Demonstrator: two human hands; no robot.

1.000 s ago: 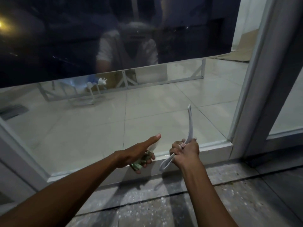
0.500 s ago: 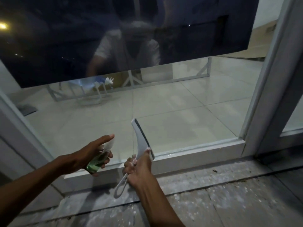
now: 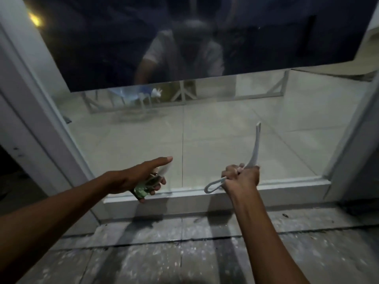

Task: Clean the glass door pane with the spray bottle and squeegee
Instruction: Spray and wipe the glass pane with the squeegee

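The glass door pane (image 3: 215, 128) fills the view ahead, dark at the top with a person's reflection, pale tiled floor showing through its lower part. My left hand (image 3: 141, 177) grips a small green spray bottle (image 3: 146, 186) low in front of the pane, index finger stretched out toward the glass. My right hand (image 3: 241, 177) grips the white squeegee (image 3: 255, 148) by its handle. The blade stands nearly upright against the lower right of the pane, and the handle's loop sticks out to the left of my fist.
A white door frame runs along the bottom sill (image 3: 215, 198), up the left side (image 3: 30, 95) and up the right side (image 3: 352, 144). The floor (image 3: 184, 255) under my arms is grey and speckled with white dust.
The view has swung left. My right hand has carried the squeegee to the right along the pane and turned its blade edge-on. The left hand still holds the bottle low.
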